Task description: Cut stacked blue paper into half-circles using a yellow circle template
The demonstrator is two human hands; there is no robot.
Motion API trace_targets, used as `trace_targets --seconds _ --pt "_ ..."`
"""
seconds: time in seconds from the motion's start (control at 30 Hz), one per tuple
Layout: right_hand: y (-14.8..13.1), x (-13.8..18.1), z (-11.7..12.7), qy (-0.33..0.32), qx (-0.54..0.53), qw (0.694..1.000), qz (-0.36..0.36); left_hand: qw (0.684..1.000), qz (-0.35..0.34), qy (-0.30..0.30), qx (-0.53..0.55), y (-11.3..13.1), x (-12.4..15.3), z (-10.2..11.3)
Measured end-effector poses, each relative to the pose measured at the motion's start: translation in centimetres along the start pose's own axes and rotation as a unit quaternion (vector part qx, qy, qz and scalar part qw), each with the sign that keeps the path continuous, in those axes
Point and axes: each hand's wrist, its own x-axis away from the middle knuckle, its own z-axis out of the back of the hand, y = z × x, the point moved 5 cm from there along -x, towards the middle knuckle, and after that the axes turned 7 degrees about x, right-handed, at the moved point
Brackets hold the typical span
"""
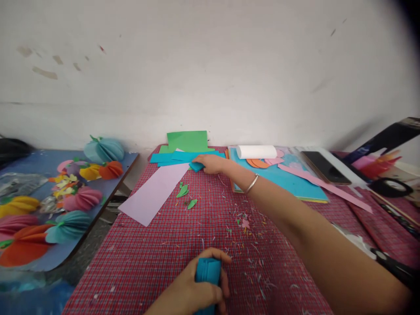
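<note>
Low in the head view, my left hand [190,284] is closed around a thick stack of folded blue paper [209,271]. My right hand [211,163] reaches to the back of the table, its fingers closed on a small folded piece of blue paper [197,166]. Beneath and beside that hand lie blue paper strips [164,158]. A lilac paper sheet [154,194] slants toward me from under them, and green paper [187,141] leans at the wall. Small green paper leaves [192,204] lie just in front of my right hand.
Right of my arm are a white roll [256,152], a pink paper strip [328,186], a phone [324,167], black-handled scissors [392,262] and tape [390,187]. Paper scraps [244,222] litter the checked tablecloth [131,262]. Folded-paper pumpkins [104,149] stand on a blue table [123,181] at left.
</note>
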Motion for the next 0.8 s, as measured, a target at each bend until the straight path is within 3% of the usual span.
trace_targets --seconds 0.2,0.3,0.47,0.53,0.6,0.67,0.73,0.8 --pt "-0.6 -0.1 0.2 0.020 0.030 0.999 -0.018 0.999 -0.001 0.027 -0.020 -0.5 -0.4 0.4" --pt "0.3 -0.3 0.0 0.062 -0.065 0.992 -0.091 1.000 -0.002 0.024 -0.017 -0.4 -0.3 0.5" --pt "2.2 0.0 1.3 0.140 -0.217 0.946 -0.196 0.998 -0.032 -0.022 0.042 0.9 0.2 0.0" --pt "1.7 1.0 2.5 0.153 -0.345 0.906 -0.190 0.994 -0.066 -0.032 0.081 1.8 0.7 -0.3" --pt "0.1 2.7 3.7 0.137 -0.518 0.828 -0.162 0.987 -0.116 -0.024 0.109 2.7 1.2 -0.3" --pt "-2.3 4.9 5.0 0.099 -0.617 0.768 -0.141 0.980 -0.167 -0.005 0.112 3.7 1.7 -0.2" --pt "-5.0 7.4 6.1 0.086 -0.651 0.742 -0.136 0.974 -0.204 0.003 0.093 4.7 2.2 0.0" --pt "-7.5 10.0 7.0 0.090 -0.655 0.738 -0.132 0.969 -0.239 0.006 0.062 5.8 2.8 0.2"
